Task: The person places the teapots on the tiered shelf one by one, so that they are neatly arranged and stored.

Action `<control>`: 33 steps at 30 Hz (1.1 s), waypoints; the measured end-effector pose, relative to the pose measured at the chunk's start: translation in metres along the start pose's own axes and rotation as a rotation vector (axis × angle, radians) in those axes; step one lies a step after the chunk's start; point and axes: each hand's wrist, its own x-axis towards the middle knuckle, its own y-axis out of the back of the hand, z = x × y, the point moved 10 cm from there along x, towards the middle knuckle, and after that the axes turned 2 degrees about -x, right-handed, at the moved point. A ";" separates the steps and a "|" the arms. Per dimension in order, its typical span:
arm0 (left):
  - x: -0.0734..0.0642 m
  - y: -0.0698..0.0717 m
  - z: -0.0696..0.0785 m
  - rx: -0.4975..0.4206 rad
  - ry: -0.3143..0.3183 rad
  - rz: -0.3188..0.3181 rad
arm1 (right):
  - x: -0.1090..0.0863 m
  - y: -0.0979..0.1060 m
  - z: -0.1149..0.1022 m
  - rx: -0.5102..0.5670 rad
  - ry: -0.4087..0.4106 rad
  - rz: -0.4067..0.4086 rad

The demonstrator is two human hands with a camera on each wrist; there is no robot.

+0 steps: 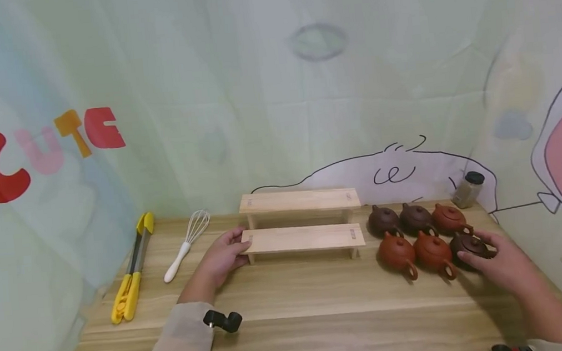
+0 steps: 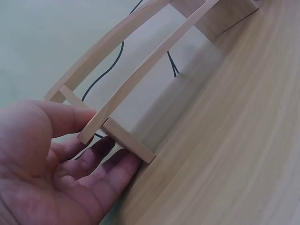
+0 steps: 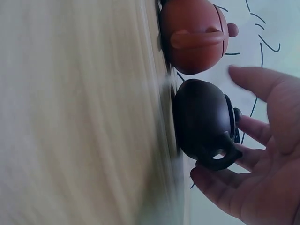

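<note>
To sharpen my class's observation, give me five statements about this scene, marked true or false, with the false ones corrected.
1. The left hand grips the lower wooden shelf. True.
2. The right hand is at a dark teapot. True.
3. Every teapot is dark. False: three are reddish-brown.
4. The whisk lies between the tongs and that shelf. True.
5. The whisk's handle is yellow. False: it is white.

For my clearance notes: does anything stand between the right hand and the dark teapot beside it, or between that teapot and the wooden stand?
Nothing visible stands between the right hand and the dark teapot. Toward the wooden stand, two reddish teapots in the front row block the straight path along the table.
</note>
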 end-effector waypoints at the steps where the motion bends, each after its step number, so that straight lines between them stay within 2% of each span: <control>1: 0.000 0.001 0.000 0.000 -0.001 0.001 | 0.001 -0.002 0.002 -0.007 -0.005 -0.012; 9: 0.001 0.007 -0.007 0.001 -0.003 -0.019 | 0.001 -0.008 0.007 -0.042 0.026 -0.027; 20: 0.000 0.009 -0.005 0.000 -0.003 -0.019 | -0.001 -0.008 0.005 -0.009 0.054 -0.004; 26: -0.003 0.010 -0.007 0.002 0.006 -0.020 | -0.005 -0.001 0.005 0.067 -0.006 0.041; 29: -0.003 0.010 -0.007 0.003 0.011 -0.017 | -0.009 0.010 -0.004 0.099 -0.043 0.082; 33: -0.003 0.010 -0.006 0.002 0.010 -0.019 | -0.016 0.017 -0.031 0.132 -0.030 0.108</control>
